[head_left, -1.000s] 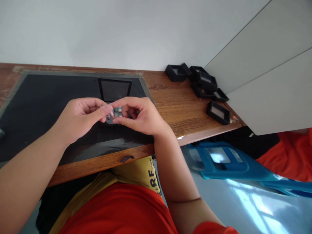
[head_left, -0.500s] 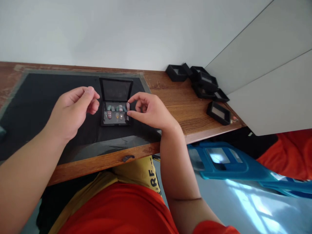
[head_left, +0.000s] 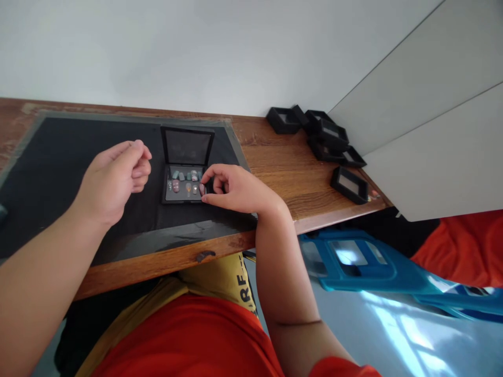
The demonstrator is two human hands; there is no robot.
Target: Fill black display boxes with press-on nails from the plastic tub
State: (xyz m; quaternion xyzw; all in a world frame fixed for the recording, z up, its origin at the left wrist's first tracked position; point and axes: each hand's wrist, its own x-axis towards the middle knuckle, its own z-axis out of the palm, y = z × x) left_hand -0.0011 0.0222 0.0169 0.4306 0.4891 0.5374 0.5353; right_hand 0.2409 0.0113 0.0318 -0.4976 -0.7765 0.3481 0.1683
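Note:
A black case (head_left: 159,201) stands open on the dark mat, its clear-windowed lid (head_left: 187,146) tilted up at the back. Inside, two rows of decorated press-on nails lie on a grey base, green ones (head_left: 181,176) at the back and a pink one (head_left: 175,186) in front. My right hand (head_left: 239,188) is at the case's right side, thumb and forefinger closed around a pinkish press-on nail (head_left: 201,189) above the front row. To the left of the case, my left hand (head_left: 113,180) hovers over the mat with its fingers curled together; whatever it may hold is hidden.
Several black frame-like boxes (head_left: 330,133) are piled at the back right of the wooden table (head_left: 271,157), with another one (head_left: 349,184) nearer the edge. A white wall rises behind. At right are a blue plastic chair (head_left: 361,256) and a person's red clothing (head_left: 463,248).
My right hand has moved down from the case's back row to its front row, bringing the pinkish nail along. My left hand has drawn slightly left and its fingers have curled tighter.

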